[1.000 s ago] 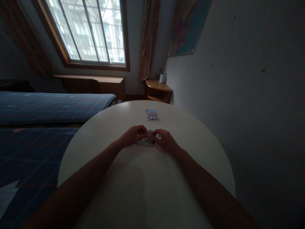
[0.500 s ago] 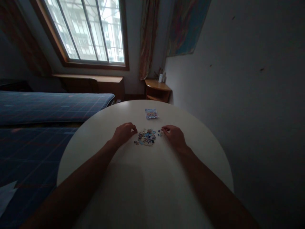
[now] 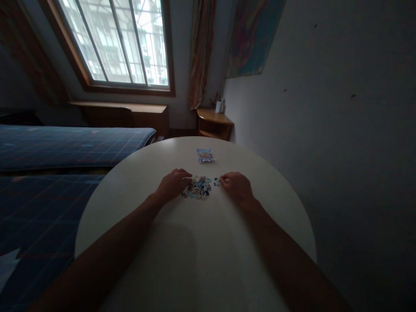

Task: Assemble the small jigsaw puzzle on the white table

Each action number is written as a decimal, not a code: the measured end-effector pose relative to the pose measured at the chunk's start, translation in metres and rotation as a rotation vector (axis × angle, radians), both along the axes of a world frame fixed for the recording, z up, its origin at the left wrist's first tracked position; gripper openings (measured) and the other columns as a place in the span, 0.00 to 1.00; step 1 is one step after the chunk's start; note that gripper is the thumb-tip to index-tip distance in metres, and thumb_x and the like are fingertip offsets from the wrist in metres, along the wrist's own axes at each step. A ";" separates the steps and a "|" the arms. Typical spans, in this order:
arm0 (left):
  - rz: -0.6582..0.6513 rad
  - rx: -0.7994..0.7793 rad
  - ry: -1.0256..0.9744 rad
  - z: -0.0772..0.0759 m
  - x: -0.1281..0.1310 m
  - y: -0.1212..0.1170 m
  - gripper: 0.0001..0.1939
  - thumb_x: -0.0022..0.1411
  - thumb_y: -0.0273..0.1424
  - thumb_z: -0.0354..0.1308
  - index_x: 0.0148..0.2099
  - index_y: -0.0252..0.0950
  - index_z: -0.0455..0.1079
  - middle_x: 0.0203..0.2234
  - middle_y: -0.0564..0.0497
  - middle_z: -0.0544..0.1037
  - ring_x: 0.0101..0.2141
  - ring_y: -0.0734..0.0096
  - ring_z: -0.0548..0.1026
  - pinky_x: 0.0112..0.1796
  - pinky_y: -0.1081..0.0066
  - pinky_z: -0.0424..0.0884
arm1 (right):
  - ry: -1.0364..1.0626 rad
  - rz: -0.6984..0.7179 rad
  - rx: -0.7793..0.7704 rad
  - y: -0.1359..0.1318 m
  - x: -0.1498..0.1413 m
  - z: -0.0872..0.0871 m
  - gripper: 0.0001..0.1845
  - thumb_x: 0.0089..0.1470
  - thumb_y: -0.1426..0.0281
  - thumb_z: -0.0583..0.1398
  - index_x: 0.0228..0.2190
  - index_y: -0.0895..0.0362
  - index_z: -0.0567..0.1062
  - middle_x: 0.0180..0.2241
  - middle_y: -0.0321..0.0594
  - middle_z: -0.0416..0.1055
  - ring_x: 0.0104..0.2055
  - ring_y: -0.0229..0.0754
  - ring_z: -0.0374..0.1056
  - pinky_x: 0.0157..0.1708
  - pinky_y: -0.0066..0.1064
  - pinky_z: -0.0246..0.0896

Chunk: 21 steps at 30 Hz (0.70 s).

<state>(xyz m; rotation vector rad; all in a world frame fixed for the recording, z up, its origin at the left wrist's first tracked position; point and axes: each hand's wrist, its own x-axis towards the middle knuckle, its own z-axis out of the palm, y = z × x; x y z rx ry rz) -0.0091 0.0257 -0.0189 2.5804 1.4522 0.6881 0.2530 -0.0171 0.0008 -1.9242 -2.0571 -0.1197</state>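
A loose pile of small jigsaw puzzle pieces [image 3: 199, 188] in mixed colours lies on the round white table [image 3: 201, 242]. My left hand [image 3: 173, 184] is at the pile's left edge, thumb and fingertips closed together over the pieces there; what is between them is too small to make out. To the right of the pile, my right hand [image 3: 238, 186] holds its fingers in a pinch, its tips beside a few separate puzzle pieces [image 3: 216, 182]. Whether a piece is inside that pinch cannot be seen clearly. Beyond the pile lies a small printed picture packet [image 3: 205, 155].
A bed with a blue plaid cover [image 3: 74, 147] stands to the left of the table. Past the table's far edge is a wooden corner shelf [image 3: 214, 116]. The white wall [image 3: 325, 143] runs along the right, and white paper [image 3: 8, 266] lies at lower left.
Both hands were together over the pile, then moved apart to its two sides, uncovering it. Since then my left hand has come back right onto the pile's edge; my right hand has barely moved.
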 end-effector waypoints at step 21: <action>-0.096 -0.121 -0.189 -0.008 0.005 0.006 0.10 0.63 0.33 0.56 0.44 0.38 0.76 0.42 0.47 0.80 0.44 0.61 0.76 0.49 0.63 0.70 | 0.107 -0.160 0.020 0.004 0.019 -0.005 0.15 0.59 0.62 0.57 0.41 0.50 0.82 0.40 0.42 0.80 0.41 0.46 0.74 0.39 0.33 0.66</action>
